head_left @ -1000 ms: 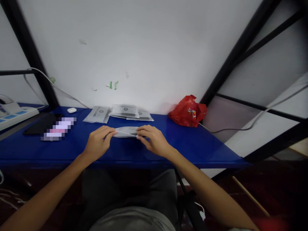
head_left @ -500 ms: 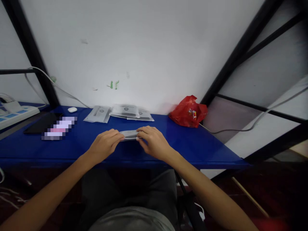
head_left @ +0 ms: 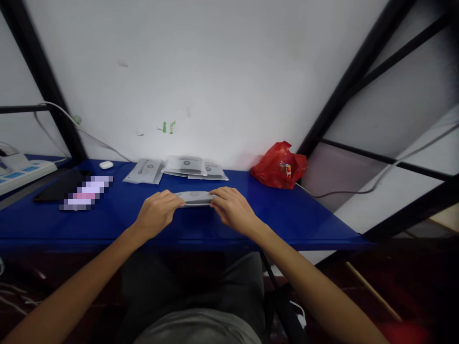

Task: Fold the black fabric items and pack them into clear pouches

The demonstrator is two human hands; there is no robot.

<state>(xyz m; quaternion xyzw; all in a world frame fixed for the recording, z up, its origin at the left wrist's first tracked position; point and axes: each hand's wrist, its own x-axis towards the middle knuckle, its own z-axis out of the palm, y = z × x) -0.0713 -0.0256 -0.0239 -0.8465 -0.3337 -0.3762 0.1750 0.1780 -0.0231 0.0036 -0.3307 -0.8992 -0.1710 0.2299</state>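
Observation:
Between both hands is a frosted zip-lock plastic pouch [head_left: 195,198], its near edge facing me, with grey print on it. My left hand [head_left: 158,213] pinches its left end between thumb and fingers. At the other end my right hand [head_left: 234,209] grips it, fingers on top and thumb hidden below. The pouch is held just above the blue table [head_left: 136,224]. Beyond it, by the wall, lie similar printed pouches: a single one [head_left: 146,171] at the left and a small overlapping pile [head_left: 184,165] beside it.
A red plastic bag [head_left: 279,167] sits at the back right. To the left are a pixelated phone [head_left: 86,193], a dark tablet-like slab [head_left: 53,186], a white earbud case [head_left: 106,165] and a power strip [head_left: 27,174]. Black frame posts [head_left: 344,100] flank the table.
My right hand has shifted slightly right along the pouch, to its right end, and its thumb has gone out of sight. My left hand keeps its pinch. The view has moved slightly.

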